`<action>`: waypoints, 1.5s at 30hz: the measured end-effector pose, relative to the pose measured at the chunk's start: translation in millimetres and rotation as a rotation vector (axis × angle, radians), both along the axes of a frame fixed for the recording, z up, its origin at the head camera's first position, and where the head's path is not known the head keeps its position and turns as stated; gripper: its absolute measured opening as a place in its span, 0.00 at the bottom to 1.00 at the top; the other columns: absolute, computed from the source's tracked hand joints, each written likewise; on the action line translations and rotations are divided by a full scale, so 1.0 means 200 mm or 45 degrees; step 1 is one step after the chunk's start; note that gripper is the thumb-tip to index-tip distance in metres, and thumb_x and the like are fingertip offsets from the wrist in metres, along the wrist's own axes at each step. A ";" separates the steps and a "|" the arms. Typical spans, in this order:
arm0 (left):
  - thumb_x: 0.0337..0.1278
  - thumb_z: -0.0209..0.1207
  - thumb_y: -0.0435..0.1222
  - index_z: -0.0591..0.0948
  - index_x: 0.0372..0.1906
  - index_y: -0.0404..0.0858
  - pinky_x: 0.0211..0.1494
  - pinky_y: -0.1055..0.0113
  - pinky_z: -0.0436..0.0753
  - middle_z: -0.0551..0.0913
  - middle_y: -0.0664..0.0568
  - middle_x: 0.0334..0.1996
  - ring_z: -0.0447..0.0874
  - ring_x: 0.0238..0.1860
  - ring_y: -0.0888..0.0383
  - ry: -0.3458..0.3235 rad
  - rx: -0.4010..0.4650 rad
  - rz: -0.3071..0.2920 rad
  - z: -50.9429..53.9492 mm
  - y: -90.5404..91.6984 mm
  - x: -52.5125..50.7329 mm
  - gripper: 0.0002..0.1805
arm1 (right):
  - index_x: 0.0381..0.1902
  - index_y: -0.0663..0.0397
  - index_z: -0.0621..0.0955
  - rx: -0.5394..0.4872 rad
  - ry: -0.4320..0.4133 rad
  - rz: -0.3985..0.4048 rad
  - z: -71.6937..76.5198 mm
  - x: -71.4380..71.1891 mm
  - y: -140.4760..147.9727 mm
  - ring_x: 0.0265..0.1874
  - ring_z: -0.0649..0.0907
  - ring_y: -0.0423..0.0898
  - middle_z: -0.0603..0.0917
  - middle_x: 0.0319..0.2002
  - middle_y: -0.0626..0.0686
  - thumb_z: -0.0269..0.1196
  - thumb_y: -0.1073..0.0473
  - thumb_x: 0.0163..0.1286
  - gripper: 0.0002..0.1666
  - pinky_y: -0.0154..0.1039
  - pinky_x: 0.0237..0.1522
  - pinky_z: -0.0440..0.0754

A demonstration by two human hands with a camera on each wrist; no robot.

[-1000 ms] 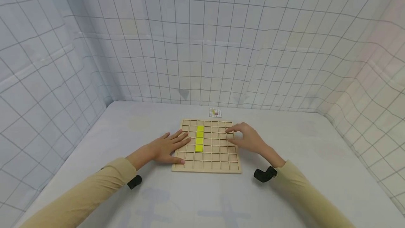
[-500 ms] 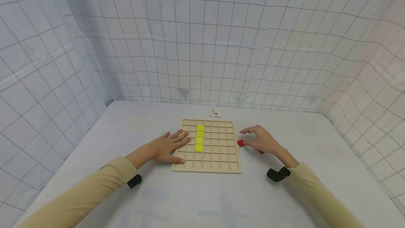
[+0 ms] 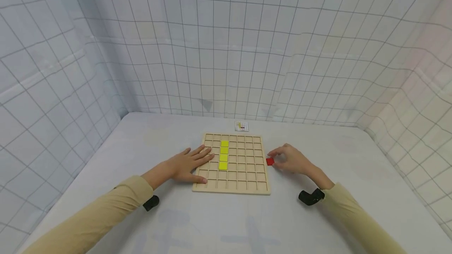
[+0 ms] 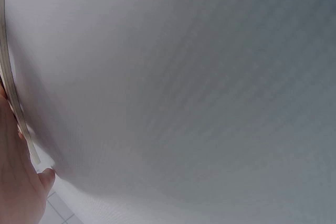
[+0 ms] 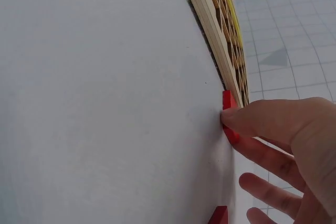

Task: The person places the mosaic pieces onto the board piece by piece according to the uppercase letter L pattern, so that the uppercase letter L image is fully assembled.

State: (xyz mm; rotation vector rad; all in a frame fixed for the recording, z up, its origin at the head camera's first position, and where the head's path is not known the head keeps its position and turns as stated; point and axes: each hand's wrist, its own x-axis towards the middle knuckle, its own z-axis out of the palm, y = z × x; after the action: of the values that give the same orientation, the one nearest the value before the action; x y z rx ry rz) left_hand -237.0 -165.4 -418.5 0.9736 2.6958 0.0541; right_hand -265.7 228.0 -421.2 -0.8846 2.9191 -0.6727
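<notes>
A wooden grid board [image 3: 246, 176] lies on the table, with several yellow square tiles [image 3: 224, 157] in one column of its cells. My left hand [image 3: 188, 164] rests flat on the board's left side, fingers spread; only the edge of that hand [image 4: 21, 182] shows in the left wrist view. Just off the board's right edge, my right hand [image 3: 292, 160] pinches a red square tile [image 3: 270, 162] between thumb and forefinger. Close up, the right wrist view has the thumb [image 5: 236, 119] against the tile's side, its other fingers loosely bent.
Another red piece [image 5: 219, 215] lies on the table nearer the right wrist. Behind the board is a small printed grid card [image 3: 241, 126] with coloured squares. Grid-lined white curtains [image 3: 226, 58] close off the back and both sides of the white table [image 3: 197, 226].
My right hand has drawn back from over the board to the table at its right, and its fingers have closed on the red tile. My left hand has stayed put.
</notes>
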 end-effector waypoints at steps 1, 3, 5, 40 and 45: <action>0.57 0.47 0.69 0.47 0.78 0.50 0.73 0.36 0.48 0.43 0.51 0.78 0.36 0.78 0.47 -0.001 0.001 0.000 0.00 0.00 0.00 0.50 | 0.47 0.54 0.86 0.011 0.008 -0.007 0.00 0.00 0.00 0.41 0.76 0.45 0.88 0.42 0.48 0.70 0.61 0.56 0.18 0.39 0.42 0.74; 0.57 0.47 0.69 0.47 0.78 0.50 0.73 0.36 0.48 0.42 0.51 0.78 0.35 0.78 0.47 -0.001 0.000 0.002 0.00 0.00 0.00 0.50 | 0.45 0.54 0.86 0.028 0.027 -0.018 0.01 0.01 0.00 0.41 0.77 0.46 0.88 0.41 0.48 0.70 0.60 0.55 0.17 0.40 0.42 0.74; 0.57 0.47 0.69 0.47 0.78 0.50 0.73 0.36 0.48 0.42 0.51 0.78 0.35 0.78 0.47 0.002 0.005 0.000 0.00 0.00 0.00 0.50 | 0.43 0.53 0.87 0.037 0.039 -0.036 0.02 0.01 0.00 0.41 0.77 0.46 0.88 0.40 0.48 0.71 0.59 0.55 0.16 0.41 0.42 0.75; 0.56 0.45 0.70 0.46 0.78 0.51 0.73 0.37 0.48 0.41 0.52 0.79 0.35 0.79 0.47 0.010 -0.013 0.001 -0.02 0.00 -0.01 0.50 | 0.38 0.52 0.88 -0.122 0.105 -0.100 0.04 0.04 -0.24 0.33 0.81 0.44 0.89 0.34 0.46 0.72 0.53 0.54 0.14 0.34 0.33 0.75; 0.56 0.45 0.71 0.46 0.78 0.52 0.74 0.37 0.48 0.41 0.53 0.79 0.35 0.79 0.48 0.013 -0.010 0.003 -0.02 0.00 -0.01 0.50 | 0.37 0.51 0.88 -0.127 0.101 -0.078 0.02 0.03 -0.31 0.32 0.81 0.42 0.88 0.33 0.45 0.71 0.54 0.54 0.12 0.33 0.32 0.76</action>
State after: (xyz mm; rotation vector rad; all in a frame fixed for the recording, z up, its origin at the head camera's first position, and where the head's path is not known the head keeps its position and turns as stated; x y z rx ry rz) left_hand -239.3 -165.1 -422.8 0.9717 2.7045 0.0391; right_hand -259.1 165.5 -417.9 -0.8526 3.0177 -0.8125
